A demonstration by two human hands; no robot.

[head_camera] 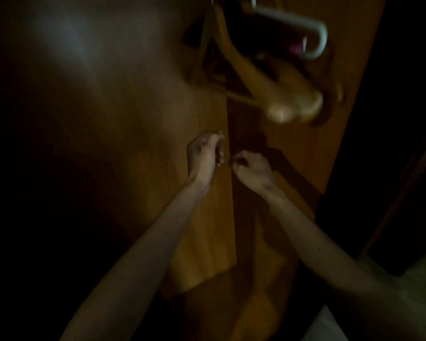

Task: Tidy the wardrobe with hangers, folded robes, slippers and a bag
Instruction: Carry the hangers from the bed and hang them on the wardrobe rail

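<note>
The view is dim and blurred. Several wooden hangers (268,77) hang close together at the top right of the wardrobe, their rounded ends (295,107) nearest me. A pale curved handle (315,35) shows above them. Both my arms reach into the wardrobe below the hangers. My left hand (204,153) is curled, fingers bent inward, with nothing seen in it. My right hand (253,168) is closed into a loose fist just to its right, apart from the left hand. Neither hand touches the hangers.
A brown wooden wardrobe panel (113,134) fills the left and centre, with a vertical seam (231,212) running down between my hands. A wooden side wall (340,134) stands at the right. Something pale (418,279) lies at the bottom right corner.
</note>
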